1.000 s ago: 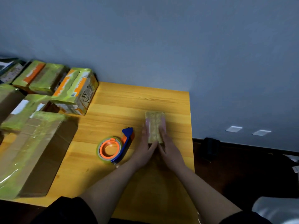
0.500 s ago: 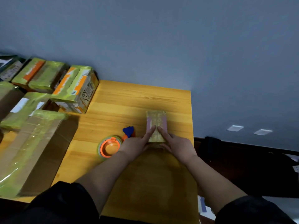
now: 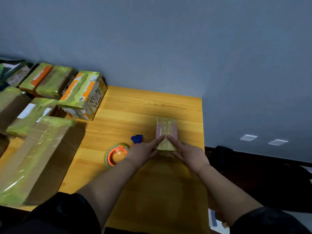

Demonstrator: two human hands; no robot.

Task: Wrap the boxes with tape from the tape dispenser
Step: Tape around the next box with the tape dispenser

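A small pink box [image 3: 166, 130] covered in yellowish tape lies on the wooden table [image 3: 145, 107], near its right edge. My left hand [image 3: 143, 152] and my right hand [image 3: 189, 153] both rest on the box's near end, index fingers stretched out flat on top and meeting at the middle. Just left of my left hand lies the tape dispenser [image 3: 118, 153], orange and blue, with a roll of greenish tape; my hand hides part of it.
Several taped cardboard boxes crowd the table's left side: a large brown one [image 3: 35, 157] at the near left, and an orange-printed one [image 3: 82, 95] by the wall. The grey wall stands behind. The table's right edge drops to a dark floor.
My hands have slid back from the box's long sides to its near end, and the fingers now lie on top of it. The view has shifted slightly.
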